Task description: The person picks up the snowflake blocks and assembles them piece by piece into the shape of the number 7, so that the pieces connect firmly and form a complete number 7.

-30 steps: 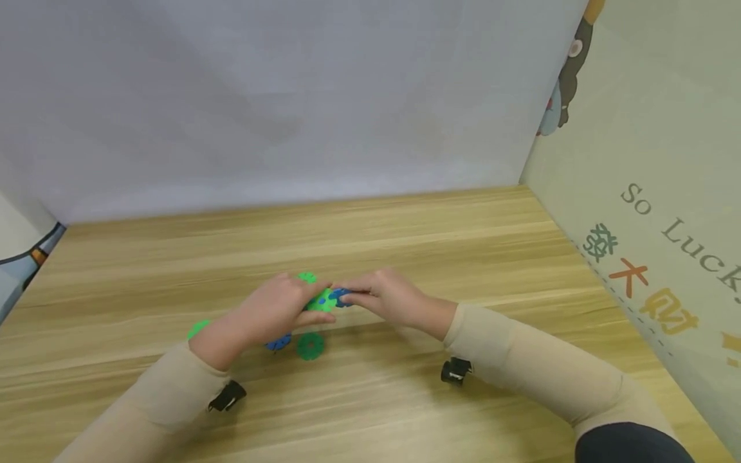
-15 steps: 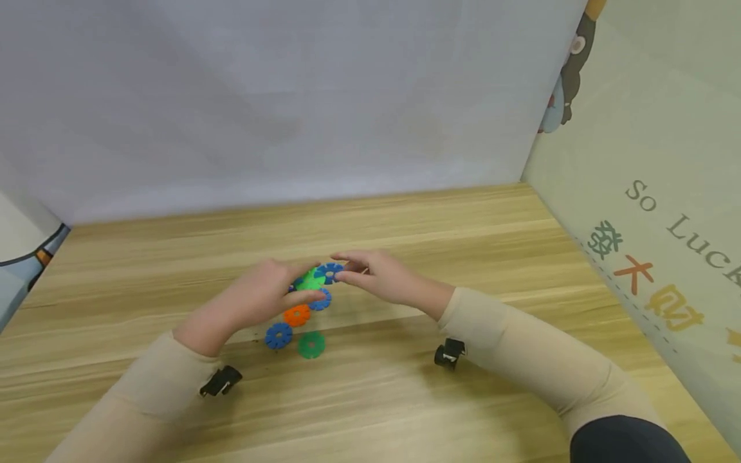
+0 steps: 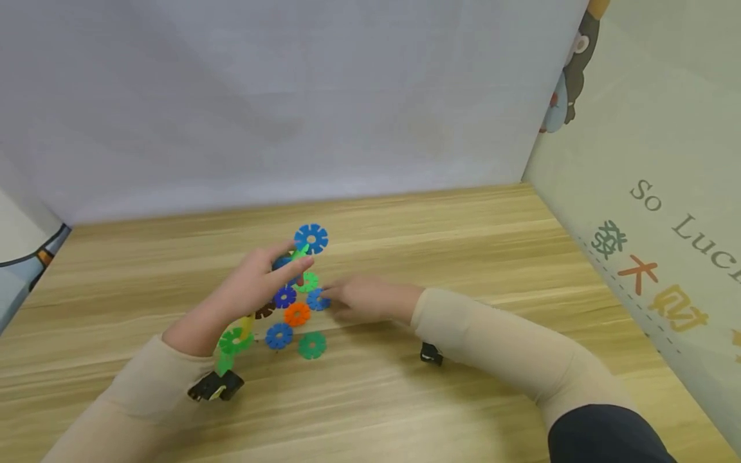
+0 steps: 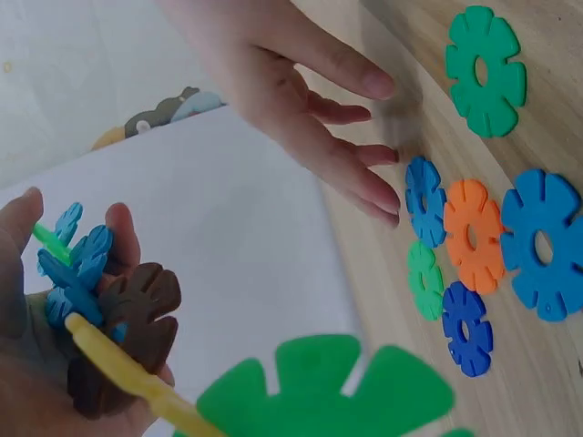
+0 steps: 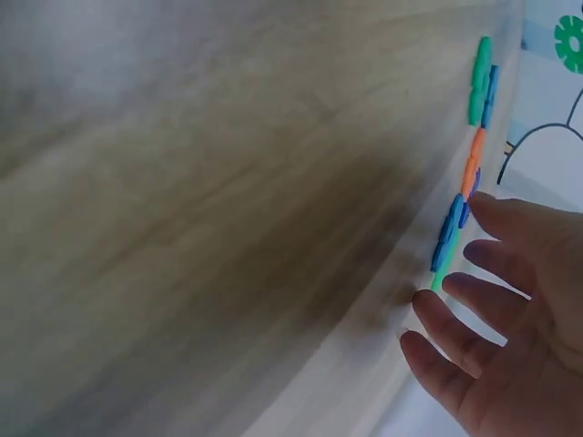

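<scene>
Left of centre on a wood-grain worktop (image 3: 463, 257), short of its far edge, a person's left hand (image 3: 251, 280) grips a raised chain of slotted flower-shaped discs (image 3: 264, 311), thumb and fingers curled about its blue midsection. At the end toward the far edge stands a top blue disc (image 3: 303, 238); by the wrist hangs a bright green disc (image 3: 228, 341). The right hand (image 3: 370, 297) reaches in low, fingers spread and slightly bent, pinching nothing, fingertips right beside a flat blue disc (image 3: 313, 301); whether they touch cannot be told. Loose around it lie a light green disc (image 3: 313, 283), a dark blue disc (image 3: 280, 299), an orange disc (image 3: 292, 316), a second blue disc (image 3: 273, 337) and a deep green disc (image 3: 307, 348).

All look to be light, stiff plastic, hard to break but smooth enough to skid. Thin and flat, each loose disc would probably lift best pinched across opposite rims. The chain likely holds by friction alone at its slots, so a grip near a middle joint, such as the brown disc (image 4: 157, 296), should best spare it from twisting apart. No container shows in any view; the loose discs lie directly on the wood.
</scene>
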{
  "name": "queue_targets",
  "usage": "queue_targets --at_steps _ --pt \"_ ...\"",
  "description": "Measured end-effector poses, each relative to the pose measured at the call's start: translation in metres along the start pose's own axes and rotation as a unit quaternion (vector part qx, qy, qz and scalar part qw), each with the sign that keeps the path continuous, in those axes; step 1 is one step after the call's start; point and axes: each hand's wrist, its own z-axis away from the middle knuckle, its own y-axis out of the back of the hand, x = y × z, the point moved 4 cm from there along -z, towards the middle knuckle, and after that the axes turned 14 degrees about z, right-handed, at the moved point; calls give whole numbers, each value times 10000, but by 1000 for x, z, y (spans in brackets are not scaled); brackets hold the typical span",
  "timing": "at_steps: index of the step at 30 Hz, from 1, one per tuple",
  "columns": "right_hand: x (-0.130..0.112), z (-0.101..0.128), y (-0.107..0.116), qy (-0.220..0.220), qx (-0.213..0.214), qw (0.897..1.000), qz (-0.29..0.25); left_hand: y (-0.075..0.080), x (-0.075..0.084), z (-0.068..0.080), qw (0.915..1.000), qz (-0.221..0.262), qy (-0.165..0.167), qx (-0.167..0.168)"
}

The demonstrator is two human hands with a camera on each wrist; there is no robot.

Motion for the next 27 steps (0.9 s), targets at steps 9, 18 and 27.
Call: queue_targets --at_steps 9,18,27 --pt "-6 -6 -7 -219 -658 9940 850 3 6 7 9916 601 -371 1082" --pt "1 -3 -1 -402 -137 9990 111 8 12 13 9519 1642 -1398 2179" --pt "11 4 -1 -987 -435 9863 -1248 4 14 11 9275 2450 -1614 2319"
